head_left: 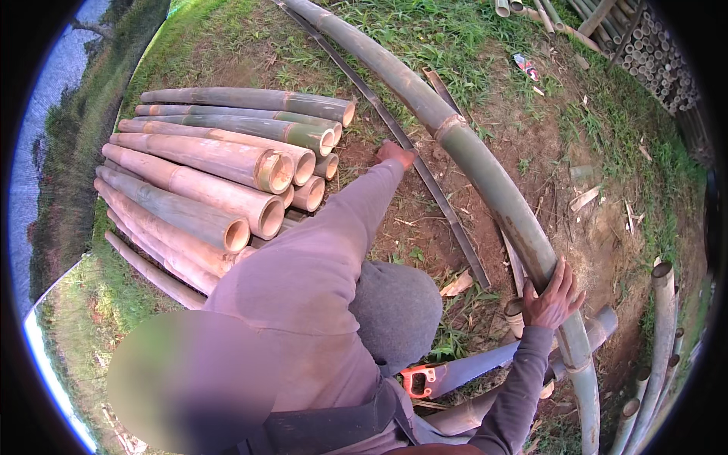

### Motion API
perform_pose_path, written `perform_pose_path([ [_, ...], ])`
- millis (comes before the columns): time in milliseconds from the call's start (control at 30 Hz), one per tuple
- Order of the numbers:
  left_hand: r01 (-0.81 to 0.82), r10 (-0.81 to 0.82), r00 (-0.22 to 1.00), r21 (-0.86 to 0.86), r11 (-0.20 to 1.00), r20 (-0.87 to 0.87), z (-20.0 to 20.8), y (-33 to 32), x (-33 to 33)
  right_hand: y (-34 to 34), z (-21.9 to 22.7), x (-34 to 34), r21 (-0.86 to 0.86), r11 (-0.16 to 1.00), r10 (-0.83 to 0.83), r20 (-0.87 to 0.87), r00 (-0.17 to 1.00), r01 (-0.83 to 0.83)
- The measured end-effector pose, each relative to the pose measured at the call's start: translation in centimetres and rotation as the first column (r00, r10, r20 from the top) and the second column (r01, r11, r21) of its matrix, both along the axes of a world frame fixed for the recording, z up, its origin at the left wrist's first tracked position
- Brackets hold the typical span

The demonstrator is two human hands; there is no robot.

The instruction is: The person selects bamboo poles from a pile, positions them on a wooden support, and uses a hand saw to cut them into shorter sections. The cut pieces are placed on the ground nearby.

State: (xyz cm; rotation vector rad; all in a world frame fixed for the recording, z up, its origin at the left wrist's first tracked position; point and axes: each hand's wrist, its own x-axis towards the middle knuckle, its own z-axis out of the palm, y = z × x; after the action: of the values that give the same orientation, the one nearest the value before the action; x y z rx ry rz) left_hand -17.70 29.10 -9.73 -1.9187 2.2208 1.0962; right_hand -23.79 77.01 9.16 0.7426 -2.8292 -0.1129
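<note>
While the right hand [553,294] lies spread over a long bamboo pole [491,182] arching down right of centre, the left hand [396,154] curls at a dark strip [438,199] alongside; its grip I cannot tell.

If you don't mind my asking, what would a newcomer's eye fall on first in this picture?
Probably the long bamboo pole, sweeping from the top edge to the lower right. Next, the pile of cut bamboo at left, open ends facing right. The orange-handled saw stands out at lower centre.
</note>
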Motion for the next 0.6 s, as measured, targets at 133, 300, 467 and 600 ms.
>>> perform_pose_path([
  [133, 0.091, -0.095, 0.995, 0.121, 0.988, 0.028, 0.1, -0.9, 0.5, 0.0, 0.4, 1.6, -0.028, 0.999, 0.040, -0.076, 0.996, -0.042],
  [300, 0.079, -0.078, 0.981, 0.004, 0.997, 0.176, 1.2, 1.8, -3.7, 3.2, -1.0, 3.8, -0.167, 0.985, -0.069, -0.138, 0.988, 0.046],
  [467, 0.251, -0.253, 0.968, -0.101, 0.963, -0.001, -7.7, -6.5, -1.2, 1.2, 0.2, 7.6, -0.309, 0.951, -0.013, -0.076, 0.997, -0.011],
  [600, -0.051, 0.049, 0.998, 0.068, 0.996, 0.030, -7.7, -6.2, -2.9, -0.3, -2.9, 11.5, -0.359, 0.933, 0.074, 0.094, 0.993, -0.035],
])
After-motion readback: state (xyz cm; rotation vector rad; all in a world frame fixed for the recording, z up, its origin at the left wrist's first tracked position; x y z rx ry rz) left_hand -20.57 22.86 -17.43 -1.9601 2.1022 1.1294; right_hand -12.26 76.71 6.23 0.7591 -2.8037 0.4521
